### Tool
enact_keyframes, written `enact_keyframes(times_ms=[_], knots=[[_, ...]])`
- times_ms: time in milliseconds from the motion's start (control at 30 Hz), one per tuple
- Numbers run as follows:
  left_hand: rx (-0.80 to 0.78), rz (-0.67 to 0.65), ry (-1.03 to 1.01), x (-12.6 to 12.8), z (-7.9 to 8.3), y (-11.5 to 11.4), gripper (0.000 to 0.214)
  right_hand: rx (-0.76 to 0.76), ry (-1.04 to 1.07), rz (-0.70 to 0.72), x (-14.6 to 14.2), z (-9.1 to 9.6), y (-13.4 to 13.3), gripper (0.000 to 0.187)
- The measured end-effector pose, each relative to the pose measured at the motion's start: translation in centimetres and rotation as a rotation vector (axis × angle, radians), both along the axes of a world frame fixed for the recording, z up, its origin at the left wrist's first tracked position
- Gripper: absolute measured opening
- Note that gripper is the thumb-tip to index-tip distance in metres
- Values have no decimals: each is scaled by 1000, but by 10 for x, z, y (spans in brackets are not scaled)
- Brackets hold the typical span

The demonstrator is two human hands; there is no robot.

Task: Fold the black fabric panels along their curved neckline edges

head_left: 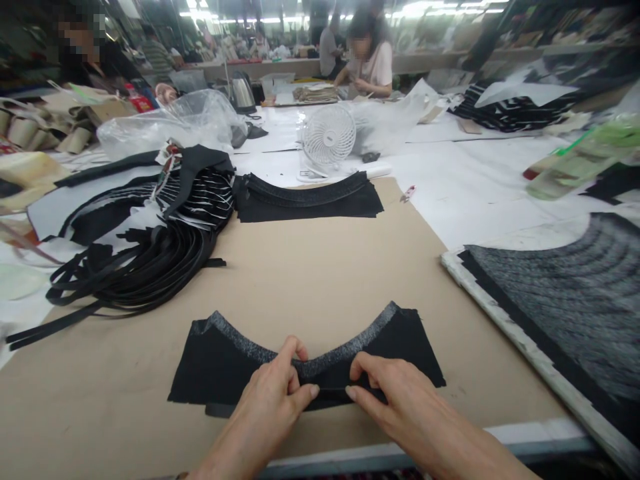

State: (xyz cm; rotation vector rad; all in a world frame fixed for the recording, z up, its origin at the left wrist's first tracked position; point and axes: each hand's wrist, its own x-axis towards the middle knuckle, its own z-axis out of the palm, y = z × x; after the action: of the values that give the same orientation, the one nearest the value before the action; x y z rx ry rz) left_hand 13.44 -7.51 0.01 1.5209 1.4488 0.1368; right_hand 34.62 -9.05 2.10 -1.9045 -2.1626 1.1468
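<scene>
A black fabric piece [215,363] lies in front of me, its curved upper edge bordered by a speckled grey band [367,339]. My left hand [275,387] is closed at the middle of the piece, forefinger up by the grey band and thumb at a narrow fold along the lower part. My right hand [395,387] pinches the same fold a little to the right, fingers curled on the cloth. Between the two thumbs a short stretch of the fold shows. A black strip end [219,410] sticks out below the lower left edge; the rest of it is hidden.
Brown board [320,267] covers the table. Similar black pieces [310,200] are stacked at its far edge, before a white fan [330,137]. Black strips [150,273] are coiled left. Grey speckled pieces [565,287] lie on a tray at right. A person [370,60] sits beyond.
</scene>
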Motion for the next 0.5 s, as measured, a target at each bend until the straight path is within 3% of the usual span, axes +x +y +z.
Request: enact_keyframes(times_ms=[167, 267, 367, 500], knots=[[22, 52, -35, -2, 6, -2, 23, 16, -54, 28, 6, 3, -2, 14], [-66, 125, -141, -10, 12, -5, 40, 26, -55, 25, 20, 3, -4, 18], [-175, 244, -302, -23, 15, -6, 63, 27, -65, 37, 42, -7, -10, 30], [-100, 315, -410, -41, 12, -6, 67, 158, -105, 57, 68, -27, -19, 54]])
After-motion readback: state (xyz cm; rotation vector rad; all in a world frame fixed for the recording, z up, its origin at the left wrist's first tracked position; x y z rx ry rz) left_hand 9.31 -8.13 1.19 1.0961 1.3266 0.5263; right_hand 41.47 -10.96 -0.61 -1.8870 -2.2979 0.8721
